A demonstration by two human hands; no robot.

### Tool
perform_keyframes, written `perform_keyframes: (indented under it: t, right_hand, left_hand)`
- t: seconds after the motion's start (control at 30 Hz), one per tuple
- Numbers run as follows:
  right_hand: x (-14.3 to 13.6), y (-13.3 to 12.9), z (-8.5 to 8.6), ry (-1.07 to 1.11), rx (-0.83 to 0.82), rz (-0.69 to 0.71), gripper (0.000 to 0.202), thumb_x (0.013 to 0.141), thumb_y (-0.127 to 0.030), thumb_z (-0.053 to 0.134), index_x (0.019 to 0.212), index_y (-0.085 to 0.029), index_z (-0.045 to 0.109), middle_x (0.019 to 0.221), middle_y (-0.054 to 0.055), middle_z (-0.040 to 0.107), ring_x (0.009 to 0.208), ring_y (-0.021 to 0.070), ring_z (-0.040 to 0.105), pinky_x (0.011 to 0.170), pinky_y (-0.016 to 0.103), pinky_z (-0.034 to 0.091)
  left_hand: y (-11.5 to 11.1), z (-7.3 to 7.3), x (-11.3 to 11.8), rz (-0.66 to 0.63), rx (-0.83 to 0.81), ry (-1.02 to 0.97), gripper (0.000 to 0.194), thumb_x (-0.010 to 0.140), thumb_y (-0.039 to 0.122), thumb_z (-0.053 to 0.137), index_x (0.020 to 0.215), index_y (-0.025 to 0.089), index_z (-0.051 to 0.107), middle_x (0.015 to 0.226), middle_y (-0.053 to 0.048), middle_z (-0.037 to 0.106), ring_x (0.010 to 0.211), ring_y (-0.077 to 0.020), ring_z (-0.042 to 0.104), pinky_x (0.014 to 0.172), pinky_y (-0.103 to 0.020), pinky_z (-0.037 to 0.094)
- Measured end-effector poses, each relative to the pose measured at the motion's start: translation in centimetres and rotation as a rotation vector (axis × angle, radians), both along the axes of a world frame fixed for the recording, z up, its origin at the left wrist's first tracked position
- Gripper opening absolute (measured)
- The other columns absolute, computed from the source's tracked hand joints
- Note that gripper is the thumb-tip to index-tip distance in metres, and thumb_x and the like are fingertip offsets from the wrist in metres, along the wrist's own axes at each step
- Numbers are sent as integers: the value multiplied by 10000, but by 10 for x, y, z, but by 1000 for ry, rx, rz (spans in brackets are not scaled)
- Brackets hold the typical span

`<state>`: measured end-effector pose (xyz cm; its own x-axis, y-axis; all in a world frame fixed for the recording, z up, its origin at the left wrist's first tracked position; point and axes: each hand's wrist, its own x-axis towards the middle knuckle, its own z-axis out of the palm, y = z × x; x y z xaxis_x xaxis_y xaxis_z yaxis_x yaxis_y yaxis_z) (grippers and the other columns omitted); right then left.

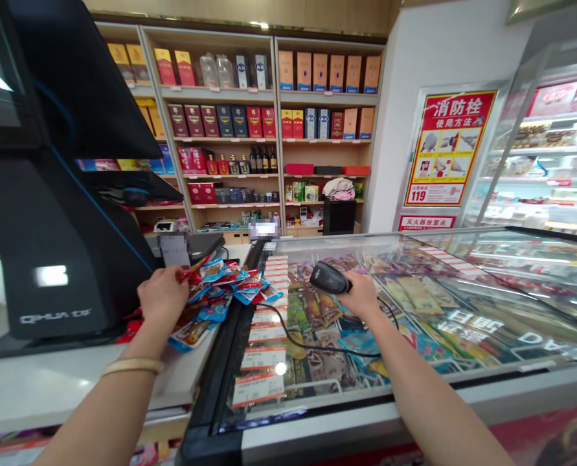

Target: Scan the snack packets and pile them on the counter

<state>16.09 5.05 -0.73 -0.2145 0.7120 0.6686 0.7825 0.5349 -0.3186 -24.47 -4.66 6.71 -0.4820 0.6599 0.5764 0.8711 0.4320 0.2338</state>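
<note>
My left hand (164, 294) is closed on a small red snack packet at the left end of a pile of snack packets (217, 288), red and blue, on the white counter (40, 388). Some of the packets hang over the black edge of the glass-topped freezer (317, 375). Over the freezer glass, my right hand (361, 294) grips a black barcode scanner (329, 277), its head pointing left toward the pile. A black cable loops below the scanner across the glass.
A large black checkout terminal (55, 246) stands on the counter at the left. Price labels (261, 382) line the freezer's left side. Shelves of boxes and bottles (220, 121) fill the back wall, and a lit display fridge (555, 155) is at the right.
</note>
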Motion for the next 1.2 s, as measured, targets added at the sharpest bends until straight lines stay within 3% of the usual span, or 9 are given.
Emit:
perform_keyframes:
  t: [0.17, 0.33, 0.5, 0.6, 0.67, 0.8, 0.9, 1.03, 1.2]
  right_hand:
    - [0, 1, -1, -15, -2, -7, 253, 691, -338, 657, 903, -227, 739, 914, 71, 765, 879, 258, 691, 741, 311, 422]
    - [-1, 1, -3, -8, 10, -22, 244, 719, -358, 650, 907, -229, 738, 924, 70, 766, 866, 245, 684, 740, 307, 405]
    - [-2, 0, -2, 26, 16, -9, 245, 714, -362, 661, 903, -225, 738, 872, 61, 759, 839, 236, 681, 735, 302, 394]
    - [-3, -1, 0, 32, 20, 0, 250, 716, -386, 676, 891, -218, 736, 896, 70, 759, 865, 239, 676, 754, 303, 402]
    - [-5, -2, 2, 19, 15, 14, 254, 724, -398, 682, 893, -215, 734, 925, 72, 755, 894, 238, 671, 777, 304, 409]
    - [-9, -5, 2, -39, -37, 12, 230, 736, -352, 688, 920, -223, 733, 902, 48, 742, 907, 222, 665, 797, 301, 401]
    - [-13, -7, 1, -104, -97, -9, 252, 709, -340, 712, 935, -232, 732, 915, 45, 738, 925, 223, 663, 792, 295, 392]
    - [-16, -9, 1, -141, -144, -6, 283, 715, -317, 704, 987, -244, 734, 974, 54, 744, 984, 229, 663, 816, 297, 391]
    - [-17, -12, 1, -158, -173, 6, 292, 714, -315, 704, 996, -245, 737, 1022, 57, 749, 1007, 227, 665, 843, 308, 404]
  left_hand:
    - [-2, -3, 1, -8, -60, 21, 351, 912, 369, 466, 1023, 201, 753, 1264, -168, 659, 1102, -369, 616, 976, -571, 391]
    - [-8, 2, 6, -59, -25, -132, 475, 944, 412, 389, 1207, 157, 691, 1374, -204, 588, 1268, -409, 526, 1048, -639, 349]
    - [-36, 3, 2, -103, 429, -229, 546, 985, 386, 197, 1127, 180, 683, 1227, -146, 677, 1225, -337, 574, 1017, -541, 453]
    - [-61, -9, 12, -51, 730, -228, 491, 979, 441, 243, 925, 222, 679, 1068, -78, 717, 1082, -308, 638, 971, -527, 491]
    - [-74, -24, 31, -78, 830, -182, 418, 957, 439, 317, 805, 226, 642, 928, -47, 704, 983, -279, 656, 934, -492, 519]
    - [-82, -61, 85, -527, 614, -128, 279, 933, 363, 411, 833, 244, 643, 901, -56, 677, 909, -245, 661, 866, -424, 540]
    - [-75, -84, 115, -725, 442, -84, 240, 919, 316, 452, 858, 240, 672, 924, -76, 693, 871, -220, 677, 817, -366, 553]
    - [-66, -105, 121, -819, 379, 94, 213, 905, 283, 494, 941, 225, 696, 963, -88, 707, 888, -223, 686, 821, -356, 553]
    - [-60, -118, 109, -753, 334, 168, 231, 884, 250, 483, 945, 203, 700, 958, -100, 694, 847, -224, 688, 764, -351, 565]
